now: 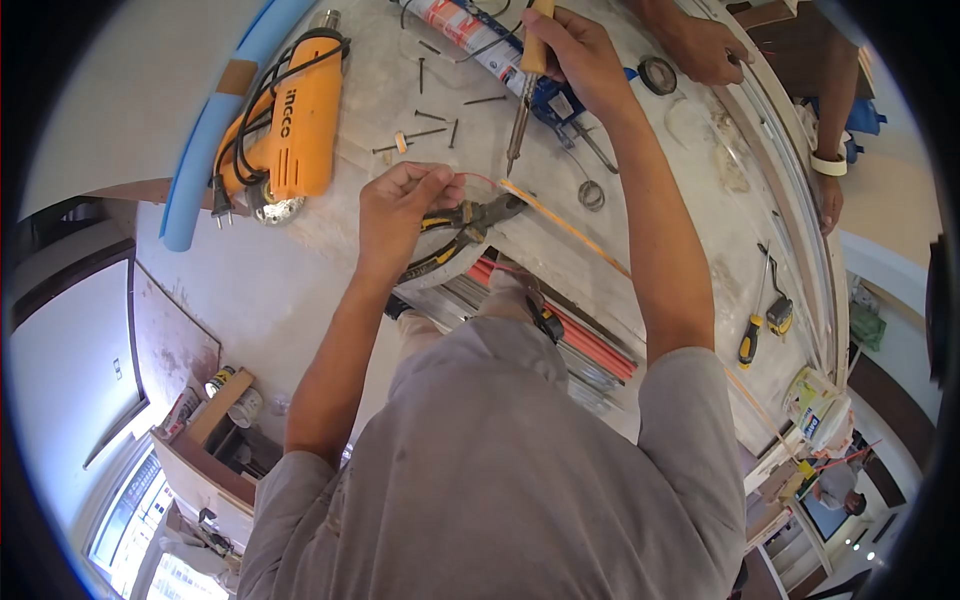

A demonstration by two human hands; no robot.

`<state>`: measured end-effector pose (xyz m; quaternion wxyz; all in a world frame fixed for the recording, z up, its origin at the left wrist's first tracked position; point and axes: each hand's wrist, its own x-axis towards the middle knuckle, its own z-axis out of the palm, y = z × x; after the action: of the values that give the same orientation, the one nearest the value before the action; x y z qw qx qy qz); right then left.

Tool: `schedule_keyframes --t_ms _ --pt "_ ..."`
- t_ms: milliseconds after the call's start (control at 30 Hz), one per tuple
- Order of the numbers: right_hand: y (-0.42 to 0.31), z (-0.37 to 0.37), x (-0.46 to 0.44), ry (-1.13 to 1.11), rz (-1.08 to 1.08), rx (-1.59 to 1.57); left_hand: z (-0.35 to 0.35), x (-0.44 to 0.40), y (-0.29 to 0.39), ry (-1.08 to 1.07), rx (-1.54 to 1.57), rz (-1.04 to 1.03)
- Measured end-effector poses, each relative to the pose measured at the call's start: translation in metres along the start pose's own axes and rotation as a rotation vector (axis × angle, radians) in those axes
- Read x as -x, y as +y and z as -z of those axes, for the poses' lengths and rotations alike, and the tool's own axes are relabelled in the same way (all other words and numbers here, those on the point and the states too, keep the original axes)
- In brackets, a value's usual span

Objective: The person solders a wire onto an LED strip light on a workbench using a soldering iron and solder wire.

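My left hand (405,208) pinches a thin red wire (478,177) whose far end meets the tip of a narrow orange-yellow strip (565,226). In my right hand (585,62) is the wooden handle of a soldering iron (519,120), its metal tip pointing down just above the strip's end. Yellow-and-black pliers (470,228) lie on the worktop beside my left hand, under the wire and strip. The strip runs off toward the lower right beneath my right forearm.
An orange heat gun (306,115) and a blue tube (205,150) lie left. Screws, a caulking gun (480,45), black tape (657,75), a screwdriver (748,342) and a tape measure (780,315) surround the worktop (700,230). Another person's hands (705,50) are at upper right.
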<state>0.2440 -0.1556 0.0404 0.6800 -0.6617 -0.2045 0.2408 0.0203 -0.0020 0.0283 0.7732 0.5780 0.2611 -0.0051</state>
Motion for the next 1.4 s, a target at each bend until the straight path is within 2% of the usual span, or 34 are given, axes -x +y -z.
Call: schedule_keyframes --t_ms 267,567,667,867,1000,1200,1300,1400 --pt "-0.004 -0.006 -0.001 0.068 -0.038 0.0 0.002 0.001 0.0 -0.031 0.018 -0.017" --pt "-0.013 -0.008 0.005 0.078 -0.039 0.15 0.002 -0.009 0.003 -0.035 0.049 0.104" --pt "-0.013 -0.006 0.008 0.037 -0.028 0.121 0.002 -0.009 0.003 -0.034 0.068 0.113" --pt "-0.012 -0.013 0.014 0.098 0.024 0.091 0.005 -0.009 -0.001 -0.06 0.059 0.061" --pt "-0.011 -0.012 0.013 0.056 0.013 0.097 0.006 -0.009 -0.002 -0.05 0.066 0.067" --pt "0.006 -0.004 0.008 0.135 -0.033 0.018 0.005 -0.009 -0.001 -0.053 0.052 0.074" --pt "0.0 -0.004 0.008 0.041 0.026 0.013 0.004 -0.009 -0.001 -0.043 0.042 0.071" --pt "0.0 -0.005 0.008 0.048 0.025 -0.047 0.004 -0.008 -0.004 -0.033 0.062 0.047"
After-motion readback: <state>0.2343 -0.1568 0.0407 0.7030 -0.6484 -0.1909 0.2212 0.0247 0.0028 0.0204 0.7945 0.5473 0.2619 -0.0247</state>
